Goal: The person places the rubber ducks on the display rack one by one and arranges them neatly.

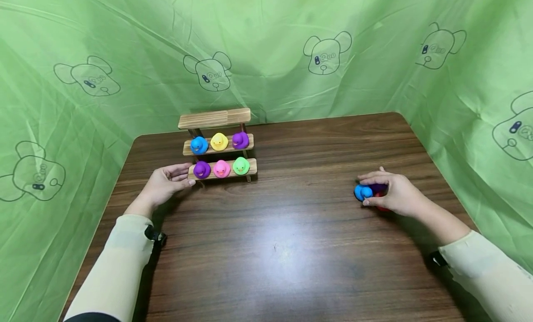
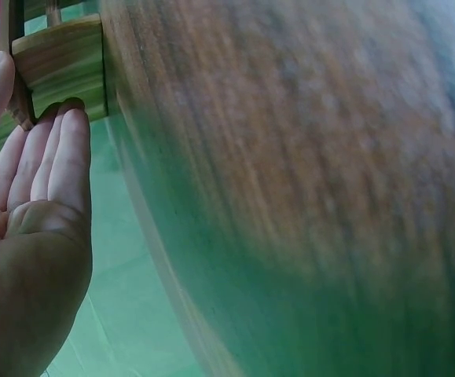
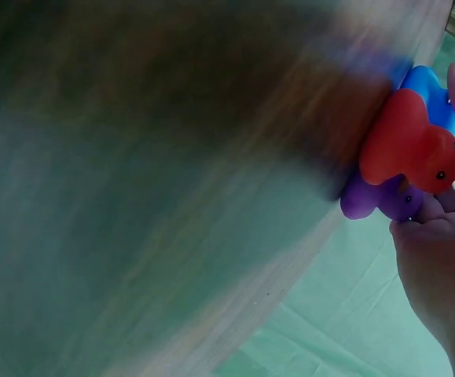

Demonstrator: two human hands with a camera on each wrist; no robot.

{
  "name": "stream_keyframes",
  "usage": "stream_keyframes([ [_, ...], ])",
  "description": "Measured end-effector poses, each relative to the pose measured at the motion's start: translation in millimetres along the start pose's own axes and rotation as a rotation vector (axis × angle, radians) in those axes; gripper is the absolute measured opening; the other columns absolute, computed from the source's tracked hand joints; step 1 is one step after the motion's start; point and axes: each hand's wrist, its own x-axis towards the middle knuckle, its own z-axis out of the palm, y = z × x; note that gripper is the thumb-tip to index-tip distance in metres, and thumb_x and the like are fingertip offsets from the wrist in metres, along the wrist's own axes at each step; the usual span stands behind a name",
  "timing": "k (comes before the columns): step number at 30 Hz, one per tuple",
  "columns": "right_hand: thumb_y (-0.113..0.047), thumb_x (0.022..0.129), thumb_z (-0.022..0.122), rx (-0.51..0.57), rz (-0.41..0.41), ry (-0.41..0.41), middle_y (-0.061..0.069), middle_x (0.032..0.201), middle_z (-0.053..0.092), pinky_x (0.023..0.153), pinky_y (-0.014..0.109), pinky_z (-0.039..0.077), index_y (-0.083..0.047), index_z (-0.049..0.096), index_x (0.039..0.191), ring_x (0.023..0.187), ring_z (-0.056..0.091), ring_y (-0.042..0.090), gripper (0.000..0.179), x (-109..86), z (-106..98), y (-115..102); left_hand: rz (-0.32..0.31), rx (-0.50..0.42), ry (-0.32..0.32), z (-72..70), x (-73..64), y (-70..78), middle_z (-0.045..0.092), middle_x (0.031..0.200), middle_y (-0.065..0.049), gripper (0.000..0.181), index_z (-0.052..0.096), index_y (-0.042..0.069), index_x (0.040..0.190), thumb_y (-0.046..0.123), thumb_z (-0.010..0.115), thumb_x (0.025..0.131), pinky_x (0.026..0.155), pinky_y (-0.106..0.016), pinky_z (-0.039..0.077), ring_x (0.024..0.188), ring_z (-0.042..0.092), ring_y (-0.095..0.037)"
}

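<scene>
At the left, my left hand (image 1: 162, 188) holds the end of the lowest step of a three-tier wooden display stand (image 1: 214, 118), thumb in front and fingers behind. That step carries a purple duck (image 1: 201, 170), a pink duck (image 1: 221, 169) and a green duck (image 1: 241, 166). On the middle step sit a blue duck (image 1: 199, 145), a yellow duck (image 1: 219, 141) and another purple duck (image 1: 240, 140). Over at the right, my right hand (image 1: 395, 195) pinches a second blue rubber duck (image 1: 361, 192) between thumb and fingers. Close beside it are a red duck (image 3: 404, 141) and a purple duck (image 3: 361, 196), partly under the hand.
The stand's top step (image 1: 214, 118) bears no duck. Dark brown wood covers the table (image 1: 291, 248), whose back edge meets a green curtain (image 1: 266, 58) printed with bear heads. The curtain also hangs along both sides.
</scene>
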Motion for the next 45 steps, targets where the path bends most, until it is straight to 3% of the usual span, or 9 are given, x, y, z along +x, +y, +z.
stream_keyframes([
  [7,-0.008,0.070,0.099,-0.032,-0.036,-0.025,0.013,0.122,0.075,0.125,0.060,0.022,-0.008,0.081,0.107,0.122,0.063,0.049,0.041,2.4,1.3,-1.2,0.006,0.003,0.005,-0.7,-1.7,-0.8,0.056,0.149,-0.024,0.067,0.054,0.000,0.151,0.014,0.084,0.092,0.094,-0.019,0.056,0.123,0.066,-0.015],
  [13,-0.007,0.074,0.097,-0.026,-0.045,-0.018,0.013,0.123,0.074,0.124,0.060,0.024,-0.008,0.081,0.111,0.125,0.058,0.055,0.040,1.0,1.1,-4.3,0.015,0.007,0.004,-0.1,-1.5,0.0,0.056,0.149,-0.023,0.066,0.054,0.000,0.150,0.014,0.084,0.093,0.093,-0.019,0.056,0.117,0.066,-0.007],
  [17,-0.008,0.076,0.096,-0.032,-0.054,0.020,0.008,0.122,0.075,0.126,0.035,0.028,-0.010,0.080,0.113,0.121,0.064,0.043,0.040,-0.1,1.9,-6.9,0.016,0.015,-0.001,-0.4,-0.2,-0.1,0.055,0.151,-0.021,0.066,0.054,0.001,0.151,0.015,0.083,0.093,0.093,-0.018,0.056,0.125,0.064,-0.019],
  [20,-0.008,0.076,0.096,-0.048,-0.055,0.063,0.004,0.119,0.075,0.112,0.010,0.035,-0.010,0.080,0.115,0.113,0.068,0.029,0.042,0.3,1.9,-10.3,0.006,0.009,-0.004,-1.0,0.7,-0.7,0.055,0.152,-0.020,0.067,0.053,0.001,0.151,0.015,0.083,0.093,0.093,-0.018,0.056,0.131,0.060,-0.029],
  [23,-0.011,0.077,0.096,-0.074,-0.031,0.097,0.002,0.117,0.075,0.096,0.001,0.039,-0.010,0.079,0.117,0.108,0.069,0.021,0.043,2.8,0.3,-15.8,-0.008,-0.001,-0.003,-1.5,1.3,-1.6,0.055,0.151,-0.020,0.067,0.053,0.002,0.152,0.014,0.084,0.093,0.093,-0.019,0.056,0.132,0.060,-0.031],
  [30,-0.018,0.086,0.090,0.022,0.119,0.117,0.003,0.117,0.076,0.080,0.016,0.059,-0.015,0.077,0.121,0.103,0.070,0.011,0.038,21.1,-4.1,-33.4,-0.002,-0.012,0.001,-0.6,1.1,-2.5,0.056,0.150,-0.019,0.066,0.055,0.002,0.150,0.014,0.084,0.092,0.094,-0.020,0.057,0.128,0.063,-0.023],
  [37,-0.014,0.083,0.092,0.052,-0.013,0.157,-0.007,0.121,0.073,0.100,0.008,0.043,-0.016,0.079,0.122,0.114,0.064,-0.001,0.041,57.4,2.2,-52.9,-0.003,-0.017,0.002,-0.4,1.1,-3.7,0.056,0.150,-0.019,0.065,0.055,0.001,0.149,0.013,0.084,0.092,0.094,-0.021,0.057,0.129,0.062,-0.026],
  [41,-0.009,0.082,0.092,0.123,-0.054,0.143,-0.001,0.123,0.073,0.097,0.017,0.053,-0.013,0.078,0.124,0.110,0.068,0.011,0.045,80.3,8.7,-72.1,-0.011,-0.015,0.001,-1.4,0.3,-4.2,0.056,0.151,-0.019,0.066,0.055,0.002,0.150,0.014,0.084,0.092,0.094,-0.020,0.057,0.131,0.061,-0.030],
  [45,-0.009,0.082,0.092,0.230,-0.019,0.121,0.002,0.122,0.073,0.086,0.029,0.062,-0.013,0.076,0.126,0.102,0.073,0.021,0.047,101.5,10.6,-89.2,-0.002,-0.013,0.004,-0.5,1.3,-3.0,0.057,0.149,-0.020,0.066,0.056,0.001,0.149,0.014,0.085,0.091,0.094,-0.021,0.057,0.130,0.062,-0.029],
])
